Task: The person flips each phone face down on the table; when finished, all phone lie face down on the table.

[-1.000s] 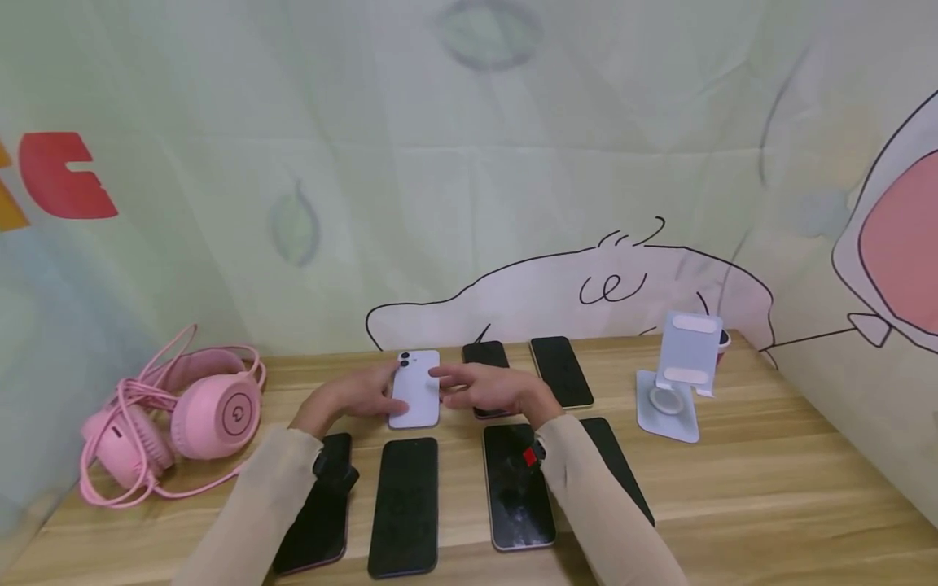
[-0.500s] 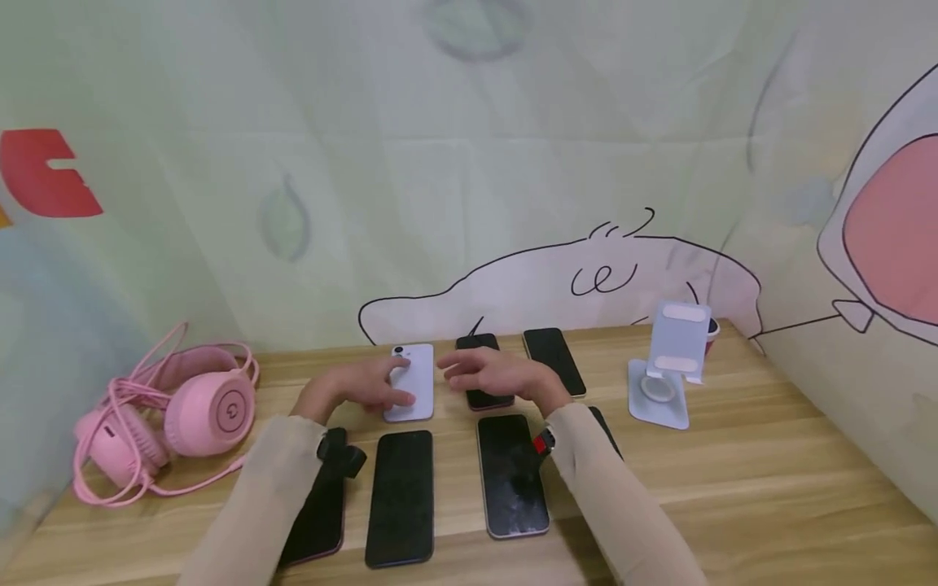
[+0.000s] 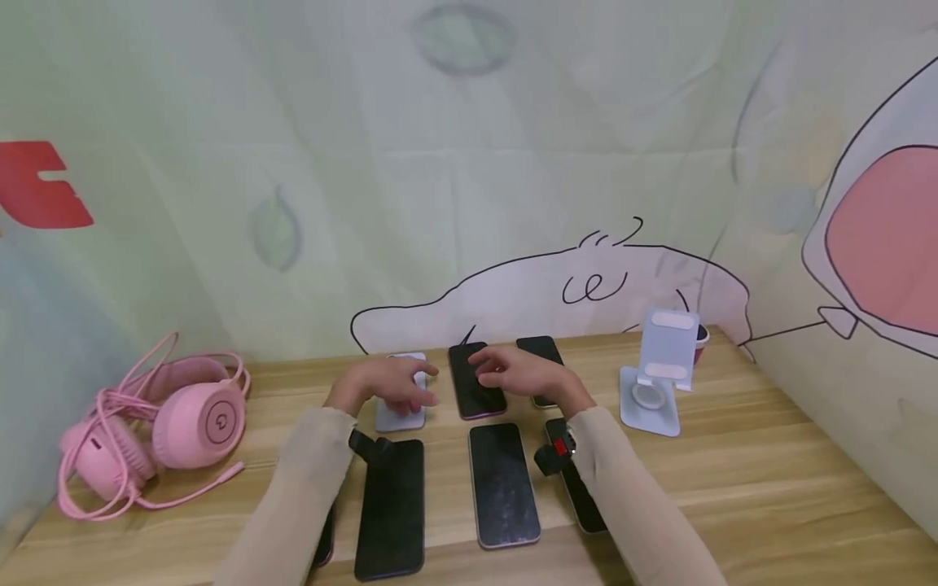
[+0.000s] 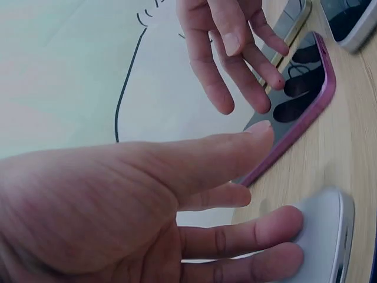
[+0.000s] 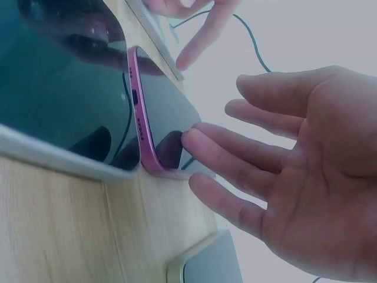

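In the head view, my left hand (image 3: 388, 382) is over a white phone (image 3: 399, 420) lying face down, partly hidden by it. Its fingers are spread and hold nothing; in the left wrist view, two fingertips overlap the white phone (image 4: 327, 230), and I cannot tell whether they touch. To the right, my right hand (image 3: 526, 377) hovers with extended fingers above a black-screened phone (image 3: 469, 378) with a pink frame. The right wrist view shows that phone's pink edge (image 5: 141, 124) near the right fingertips. A third dark phone (image 3: 538, 348) lies partly behind the right hand.
Nearer me lie several dark phones, including one at front centre (image 3: 392, 513), one right of it (image 3: 504, 488) and one under the right wrist (image 3: 586, 500). Pink headphones (image 3: 190, 423) with a cable lie left. A pale blue stand (image 3: 667, 350) and a cup (image 3: 701, 340) are right.
The right hand has moved off the white phone's edge to above the pink-framed phone. The left hand has shifted right across the white phone. The head view has shifted a little.
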A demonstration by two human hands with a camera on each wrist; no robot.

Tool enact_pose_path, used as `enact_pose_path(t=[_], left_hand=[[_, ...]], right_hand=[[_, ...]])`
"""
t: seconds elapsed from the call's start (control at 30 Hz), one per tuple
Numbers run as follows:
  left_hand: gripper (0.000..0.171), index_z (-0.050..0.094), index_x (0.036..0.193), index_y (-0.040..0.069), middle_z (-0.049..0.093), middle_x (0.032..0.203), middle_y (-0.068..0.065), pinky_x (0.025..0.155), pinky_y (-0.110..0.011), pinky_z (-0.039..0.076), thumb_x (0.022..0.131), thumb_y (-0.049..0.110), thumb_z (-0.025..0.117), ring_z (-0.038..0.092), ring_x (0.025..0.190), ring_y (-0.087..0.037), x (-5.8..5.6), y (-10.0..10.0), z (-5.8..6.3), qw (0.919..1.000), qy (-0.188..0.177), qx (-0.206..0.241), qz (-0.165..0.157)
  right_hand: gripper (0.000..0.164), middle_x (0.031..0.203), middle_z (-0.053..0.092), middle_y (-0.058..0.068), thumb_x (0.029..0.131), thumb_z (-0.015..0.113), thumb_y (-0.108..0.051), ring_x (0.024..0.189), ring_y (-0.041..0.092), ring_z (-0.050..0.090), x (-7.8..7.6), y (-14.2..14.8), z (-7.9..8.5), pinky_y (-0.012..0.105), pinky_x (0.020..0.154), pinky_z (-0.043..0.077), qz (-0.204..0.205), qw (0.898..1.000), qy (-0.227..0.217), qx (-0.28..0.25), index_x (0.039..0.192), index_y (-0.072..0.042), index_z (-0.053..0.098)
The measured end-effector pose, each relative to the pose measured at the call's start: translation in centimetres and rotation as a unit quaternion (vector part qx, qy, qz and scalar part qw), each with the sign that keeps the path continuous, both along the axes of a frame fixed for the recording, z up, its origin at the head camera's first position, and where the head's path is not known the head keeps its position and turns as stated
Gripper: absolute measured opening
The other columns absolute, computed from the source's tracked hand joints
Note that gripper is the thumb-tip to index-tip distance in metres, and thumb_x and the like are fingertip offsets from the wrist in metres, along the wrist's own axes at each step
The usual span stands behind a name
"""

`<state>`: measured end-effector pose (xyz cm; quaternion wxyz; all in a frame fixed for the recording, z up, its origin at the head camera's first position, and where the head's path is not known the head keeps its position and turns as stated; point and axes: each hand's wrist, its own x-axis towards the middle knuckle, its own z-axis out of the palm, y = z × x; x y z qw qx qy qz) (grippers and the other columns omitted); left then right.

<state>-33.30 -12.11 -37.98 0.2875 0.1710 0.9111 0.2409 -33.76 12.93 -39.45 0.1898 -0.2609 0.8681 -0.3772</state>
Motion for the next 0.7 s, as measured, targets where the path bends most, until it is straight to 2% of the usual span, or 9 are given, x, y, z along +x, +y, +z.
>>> enact_pose_path(t=[0.1, 0.2, 0.37, 0.5, 0.7], left_hand=[[0.065, 0.042, 0.15, 0.009, 0.069, 0.09, -0.004, 0.082, -0.035, 0.053, 0.096, 0.035, 0.067, 0.064, 0.079, -0.019, -0.3, 1.0, 0.0, 1.0, 0.003, -0.001, 0.0], [0.071, 0.037, 0.152, 0.004, 0.069, 0.089, -0.005, 0.083, -0.036, 0.051, 0.096, 0.036, 0.067, 0.063, 0.076, -0.02, -0.3, 1.9, 0.1, 0.9999, 0.006, 0.006, 0.012], [0.08, 0.027, 0.154, -0.002, 0.067, 0.085, -0.007, 0.079, -0.035, 0.046, 0.096, 0.033, 0.068, 0.06, 0.067, -0.02, -0.3, 3.1, -0.6, 0.9985, 0.026, 0.026, 0.04], [0.083, 0.025, 0.154, -0.005, 0.063, 0.077, -0.006, 0.076, -0.033, 0.044, 0.095, 0.032, 0.069, 0.058, 0.064, -0.017, -0.3, 4.0, -1.0, 0.9984, 0.04, 0.019, 0.034], [0.082, 0.025, 0.153, -0.008, 0.06, 0.074, -0.007, 0.073, -0.031, 0.045, 0.095, 0.028, 0.07, 0.058, 0.062, -0.018, -0.4, 4.9, -1.4, 0.9986, 0.039, 0.023, 0.028]], right_hand=[[0.04, 0.133, 0.06, 0.017, 0.103, 0.055, -0.013, 0.125, 0.031, 0.055, 0.2, 0.5, 0.1, 0.05, 0.105, 0.043, 0.0, 1.0, 0.012, 0.001, 0.141, -0.002, 0.052], [0.04, 0.135, 0.058, 0.019, 0.103, 0.055, -0.013, 0.125, 0.032, 0.055, 0.3, 1.0, 0.2, 0.05, 0.103, 0.044, -0.003, 1.0, 0.014, 0.001, 0.141, -0.002, 0.052], [0.041, 0.137, 0.057, 0.017, 0.103, 0.054, -0.015, 0.115, 0.028, 0.06, 0.1, 1.8, -0.2, 0.043, 0.093, 0.05, -0.039, 0.999, -0.022, -0.016, 0.143, -0.005, 0.052], [0.041, 0.135, 0.058, 0.016, 0.102, 0.053, -0.014, 0.107, 0.026, 0.061, -0.2, 2.4, -0.4, 0.041, 0.091, 0.051, -0.071, 0.996, -0.051, -0.029, 0.142, -0.007, 0.052], [0.04, 0.134, 0.059, 0.013, 0.103, 0.053, -0.017, 0.108, 0.026, 0.06, -0.3, 2.7, -0.8, 0.041, 0.095, 0.05, -0.094, 0.99, -0.09, -0.046, 0.142, -0.01, 0.054]])
